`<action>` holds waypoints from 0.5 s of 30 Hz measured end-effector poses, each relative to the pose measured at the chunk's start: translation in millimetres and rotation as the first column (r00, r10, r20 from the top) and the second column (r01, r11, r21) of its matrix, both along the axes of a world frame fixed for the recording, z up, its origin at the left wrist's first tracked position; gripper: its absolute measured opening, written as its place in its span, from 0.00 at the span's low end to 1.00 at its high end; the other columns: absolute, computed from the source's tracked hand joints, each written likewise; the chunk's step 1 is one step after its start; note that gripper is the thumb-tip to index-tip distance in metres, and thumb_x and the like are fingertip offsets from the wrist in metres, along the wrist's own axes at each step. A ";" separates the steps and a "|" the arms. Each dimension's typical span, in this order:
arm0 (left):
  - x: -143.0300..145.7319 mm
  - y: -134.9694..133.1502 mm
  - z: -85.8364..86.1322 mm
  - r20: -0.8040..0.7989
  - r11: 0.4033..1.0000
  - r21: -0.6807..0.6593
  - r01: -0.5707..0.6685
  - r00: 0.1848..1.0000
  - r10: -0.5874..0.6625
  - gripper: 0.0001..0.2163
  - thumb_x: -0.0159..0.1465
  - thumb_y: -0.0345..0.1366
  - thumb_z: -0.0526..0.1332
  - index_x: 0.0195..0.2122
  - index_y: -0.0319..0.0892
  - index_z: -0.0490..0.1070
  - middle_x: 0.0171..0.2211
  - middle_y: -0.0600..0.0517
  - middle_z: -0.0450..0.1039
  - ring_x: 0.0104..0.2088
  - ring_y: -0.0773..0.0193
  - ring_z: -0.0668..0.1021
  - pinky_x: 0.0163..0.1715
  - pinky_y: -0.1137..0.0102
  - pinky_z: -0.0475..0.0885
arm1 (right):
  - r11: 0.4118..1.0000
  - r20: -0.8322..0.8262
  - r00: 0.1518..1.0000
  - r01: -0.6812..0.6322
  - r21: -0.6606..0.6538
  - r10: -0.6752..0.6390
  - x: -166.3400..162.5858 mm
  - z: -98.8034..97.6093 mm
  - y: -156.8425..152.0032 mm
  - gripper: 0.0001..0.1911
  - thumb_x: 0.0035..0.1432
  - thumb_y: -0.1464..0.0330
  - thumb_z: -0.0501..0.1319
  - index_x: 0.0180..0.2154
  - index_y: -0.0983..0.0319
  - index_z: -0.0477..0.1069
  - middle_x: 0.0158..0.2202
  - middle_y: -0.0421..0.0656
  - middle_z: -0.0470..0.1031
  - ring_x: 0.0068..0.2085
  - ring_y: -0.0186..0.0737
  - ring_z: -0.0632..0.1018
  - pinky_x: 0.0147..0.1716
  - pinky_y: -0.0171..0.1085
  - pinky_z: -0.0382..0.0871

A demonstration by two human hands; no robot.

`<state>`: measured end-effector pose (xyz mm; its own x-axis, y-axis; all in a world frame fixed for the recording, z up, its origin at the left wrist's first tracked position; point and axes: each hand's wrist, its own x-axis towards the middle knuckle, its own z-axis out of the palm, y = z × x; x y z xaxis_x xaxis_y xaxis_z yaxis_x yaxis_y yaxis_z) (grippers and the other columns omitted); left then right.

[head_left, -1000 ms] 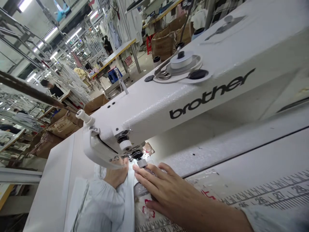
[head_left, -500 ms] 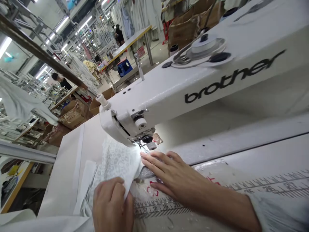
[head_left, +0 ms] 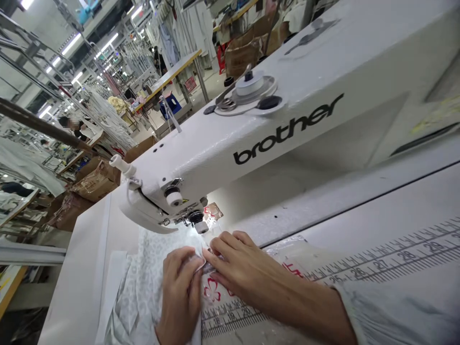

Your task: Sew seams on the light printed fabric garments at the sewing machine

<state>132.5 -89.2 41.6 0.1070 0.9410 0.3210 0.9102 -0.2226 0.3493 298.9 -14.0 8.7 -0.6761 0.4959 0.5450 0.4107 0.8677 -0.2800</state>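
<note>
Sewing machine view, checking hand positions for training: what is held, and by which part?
The left hand and right hand hold the white fabric by its edge, near the presser foot.

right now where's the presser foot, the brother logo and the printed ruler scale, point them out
presser foot (head_left: 201, 227), head view, point on the rounded top of the foot
brother logo (head_left: 287, 130), head view, point on the middle of the lettering
printed ruler scale (head_left: 406, 256), head view, point on the numbered marks near 28
</note>
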 end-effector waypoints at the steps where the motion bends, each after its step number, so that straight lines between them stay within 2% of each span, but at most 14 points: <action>1: -2.2 1.6 1.0 -0.033 0.999 0.016 0.050 0.998 -0.049 0.11 0.64 0.24 0.53 0.42 0.44 0.69 0.45 0.48 0.69 0.47 0.62 0.71 0.47 0.65 0.70 | 1.000 0.010 1.000 0.002 0.007 -0.002 0.0 -0.1 -0.3 0.04 0.61 0.70 0.57 0.39 0.64 0.67 0.34 0.43 0.66 0.36 0.44 0.65 0.35 0.43 0.56; 3: -6.0 5.5 2.8 -0.079 0.988 0.007 0.156 0.985 -0.155 0.10 0.64 0.24 0.53 0.42 0.44 0.68 0.50 0.48 0.69 0.54 0.60 0.69 0.53 0.62 0.65 | 1.000 0.025 1.000 0.002 0.029 -0.002 0.0 -0.3 -0.8 0.02 0.60 0.71 0.58 0.36 0.63 0.66 0.32 0.42 0.65 0.35 0.43 0.64 0.34 0.42 0.55; 5: -9.0 9.3 4.0 -0.075 0.977 -0.039 0.210 0.974 -0.212 0.11 0.64 0.24 0.51 0.44 0.43 0.66 0.50 0.49 0.71 0.55 0.61 0.68 0.55 0.61 0.64 | 0.999 0.032 0.999 0.005 0.049 -0.007 0.1 -0.3 -0.8 0.02 0.58 0.72 0.59 0.34 0.63 0.66 0.32 0.42 0.65 0.34 0.43 0.64 0.34 0.42 0.55; 9: -12.5 13.0 3.6 -0.059 0.980 -0.076 0.185 0.980 -0.189 0.16 0.66 0.25 0.49 0.52 0.44 0.63 0.51 0.49 0.72 0.53 0.63 0.71 0.53 0.63 0.66 | 0.998 0.048 0.999 0.015 0.062 -0.018 0.6 0.2 -0.4 0.04 0.57 0.71 0.60 0.37 0.63 0.67 0.32 0.42 0.65 0.35 0.43 0.64 0.34 0.42 0.55; 15: -16.0 21.0 1.4 -0.081 0.979 -0.087 0.183 0.978 -0.190 0.16 0.67 0.26 0.49 0.53 0.44 0.64 0.51 0.51 0.72 0.54 0.66 0.71 0.54 0.67 0.68 | 0.996 0.036 0.998 0.058 0.060 -0.061 -2.5 2.0 -0.4 0.04 0.56 0.71 0.61 0.35 0.62 0.66 0.32 0.42 0.66 0.34 0.43 0.65 0.34 0.42 0.55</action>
